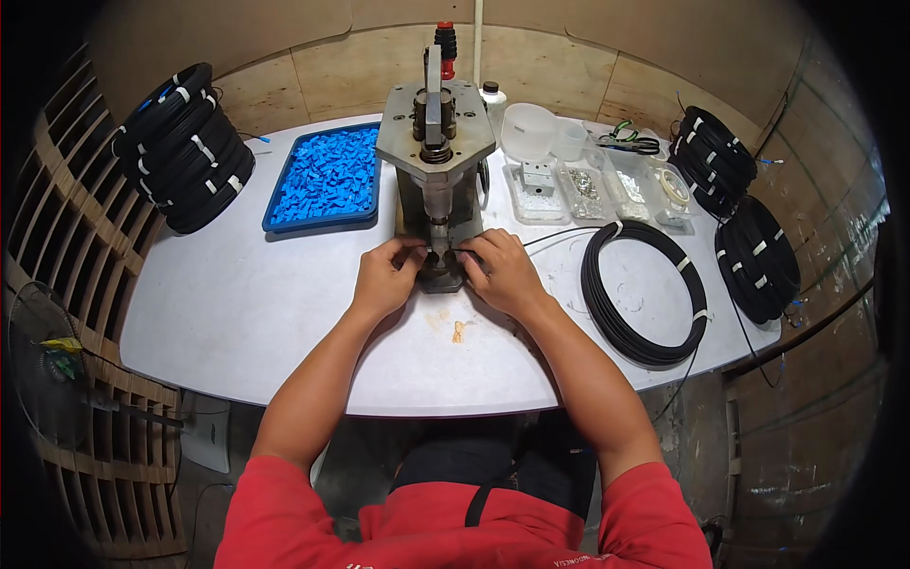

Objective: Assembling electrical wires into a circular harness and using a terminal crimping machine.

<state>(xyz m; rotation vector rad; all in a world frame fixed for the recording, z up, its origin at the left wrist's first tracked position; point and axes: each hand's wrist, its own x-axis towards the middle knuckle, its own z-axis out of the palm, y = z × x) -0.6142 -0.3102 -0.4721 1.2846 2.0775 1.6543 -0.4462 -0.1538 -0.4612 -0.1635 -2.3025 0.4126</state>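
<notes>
Head: 2 hands [384,275] [504,270] at press [396,139]

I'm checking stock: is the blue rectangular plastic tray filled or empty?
Filled: small blue oblong pieces spread across the tray; depth unclear.

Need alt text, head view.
A person's left hand and right hand flank the base of a metal press, the right holding a black cable. On the white table, a blue tray of blue pieces sits left, a black coil right.

1 black cable [559,233] runs between its flat coil [593,277] and the upright press [436,180].
</notes>
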